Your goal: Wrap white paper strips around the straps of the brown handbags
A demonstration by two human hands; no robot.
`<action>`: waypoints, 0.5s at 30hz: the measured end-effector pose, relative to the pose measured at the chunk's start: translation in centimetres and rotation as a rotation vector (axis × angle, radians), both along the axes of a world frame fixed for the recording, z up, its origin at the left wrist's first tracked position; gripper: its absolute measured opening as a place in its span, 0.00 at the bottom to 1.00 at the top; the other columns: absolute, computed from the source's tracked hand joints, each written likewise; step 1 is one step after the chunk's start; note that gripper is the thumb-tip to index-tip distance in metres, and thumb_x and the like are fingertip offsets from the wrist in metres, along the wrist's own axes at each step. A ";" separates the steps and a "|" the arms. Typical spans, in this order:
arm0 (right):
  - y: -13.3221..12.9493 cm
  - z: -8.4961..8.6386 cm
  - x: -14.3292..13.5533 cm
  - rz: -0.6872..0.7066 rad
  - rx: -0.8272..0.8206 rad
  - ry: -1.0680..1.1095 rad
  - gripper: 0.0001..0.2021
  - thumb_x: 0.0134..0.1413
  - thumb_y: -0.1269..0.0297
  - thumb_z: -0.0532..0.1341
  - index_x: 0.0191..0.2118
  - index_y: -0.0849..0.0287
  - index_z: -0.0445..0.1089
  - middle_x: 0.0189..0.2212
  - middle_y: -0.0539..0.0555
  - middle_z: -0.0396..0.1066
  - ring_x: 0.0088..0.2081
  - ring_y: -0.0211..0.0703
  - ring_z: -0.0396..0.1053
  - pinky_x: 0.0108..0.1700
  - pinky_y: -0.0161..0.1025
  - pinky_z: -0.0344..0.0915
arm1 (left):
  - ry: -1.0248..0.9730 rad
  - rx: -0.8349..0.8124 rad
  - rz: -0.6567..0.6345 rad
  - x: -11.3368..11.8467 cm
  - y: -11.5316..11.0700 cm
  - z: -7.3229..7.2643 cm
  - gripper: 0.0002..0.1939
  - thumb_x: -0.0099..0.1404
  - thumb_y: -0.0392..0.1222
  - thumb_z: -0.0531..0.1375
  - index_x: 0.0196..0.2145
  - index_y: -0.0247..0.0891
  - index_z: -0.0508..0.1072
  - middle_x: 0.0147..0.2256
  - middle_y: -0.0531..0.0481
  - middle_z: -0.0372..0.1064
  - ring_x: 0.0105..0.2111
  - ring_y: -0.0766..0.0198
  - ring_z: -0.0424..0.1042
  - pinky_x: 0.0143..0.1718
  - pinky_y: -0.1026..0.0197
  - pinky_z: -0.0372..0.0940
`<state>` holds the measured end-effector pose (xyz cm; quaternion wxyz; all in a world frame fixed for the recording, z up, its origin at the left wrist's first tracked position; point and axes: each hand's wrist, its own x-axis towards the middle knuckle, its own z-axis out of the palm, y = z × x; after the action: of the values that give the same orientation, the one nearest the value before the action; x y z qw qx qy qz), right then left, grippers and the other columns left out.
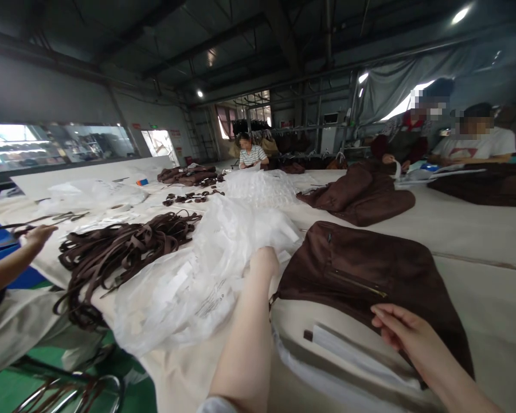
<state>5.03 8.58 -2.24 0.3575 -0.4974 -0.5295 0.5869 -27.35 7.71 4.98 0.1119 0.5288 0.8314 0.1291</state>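
A dark brown fabric bag (361, 258) with a zipped pocket lies on the table in front of me, its mouth towards me and a pale lining showing. My right hand (398, 327) is closed in a pinch at the bag's near edge. To the left, my left hand (264, 261) is stretched forward into a heap of clear plastic bags (189, 287) with white paper slips. Its fingers are hidden. Inside the bag's mouth is a white strip (361, 355) beside a small brown tab (308, 334).
A tangled pile of brown straps (124, 246) lies left of the plastic. More brown bags (361, 192) lie further back. At the left edge, a co-worker's hand (40, 235) holds straps. Other people sit or stand across the table. A metal-framed stool (81, 390) stands lower left.
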 end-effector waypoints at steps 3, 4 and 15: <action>0.3 -0.5 1.1 0.014 0.051 -0.101 0.19 0.44 0.48 0.62 0.35 0.59 0.72 0.28 0.54 0.72 0.23 0.38 0.64 0.22 0.34 0.58 | -0.035 0.140 -0.056 1.7 -0.5 2.0 0.08 0.56 0.38 0.59 0.35 0.34 0.73 0.36 0.38 0.73 0.39 0.52 0.72 0.40 0.57 0.64; 0.2 -0.2 1.4 0.031 0.077 -0.161 0.18 0.46 0.48 0.61 0.36 0.59 0.72 0.29 0.54 0.73 0.24 0.39 0.66 0.24 0.35 0.60 | -0.128 0.217 -0.092 2.6 -0.6 2.6 0.09 0.55 0.40 0.60 0.36 0.35 0.72 0.34 0.41 0.73 0.36 0.56 0.72 0.37 0.59 0.64; -4.2 2.1 -0.4 0.474 0.449 -0.508 0.11 0.50 0.58 0.59 0.35 0.57 0.75 0.30 0.53 0.73 0.31 0.42 0.68 0.33 0.35 0.61 | -0.901 0.443 -0.454 12.8 -1.2 2.1 0.18 0.55 0.54 0.62 0.25 0.35 0.68 0.21 0.56 0.61 0.21 0.72 0.57 0.21 0.69 0.52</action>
<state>4.65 4.41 -0.14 0.1698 -0.4005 -0.8156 0.3816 -14.58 6.49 7.11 0.3679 0.5981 0.5191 0.4873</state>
